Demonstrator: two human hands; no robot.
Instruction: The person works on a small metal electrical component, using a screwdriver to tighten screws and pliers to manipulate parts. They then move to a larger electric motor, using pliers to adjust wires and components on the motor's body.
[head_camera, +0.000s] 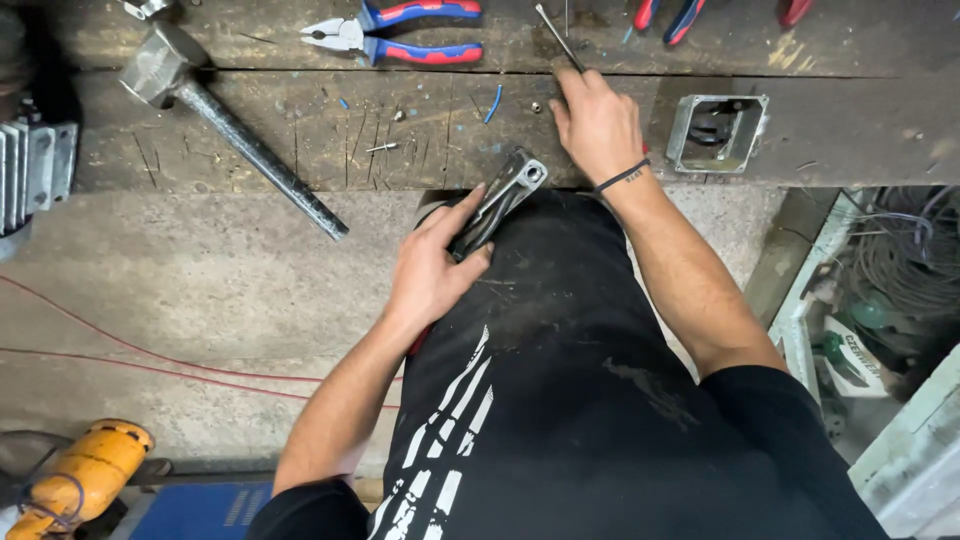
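My left hand (432, 268) curls around a flat, grey, scuffed metal bracket (500, 197) with a round eye at its far end, held against my dark trousers. My right hand (598, 125) pinches what looks like a thin steel screwdriver (558, 36) on the worn wooden workbench (300, 130).

A flat grey metal bracket with a ring end (503, 197) is gripped in the left hand (432, 268) and held against the dark-trousered thigh. The right hand (598, 125) is rested on the scarred wooden workbench (300, 140), fingers closed round a thin metal rod (558, 36). A steel-handled hammer (215, 115), red-and-blue-handled pliers (395, 32) and a square metal housing (717, 132) are laid on the bench. An orange power tool (85, 475) is seen on the floor.
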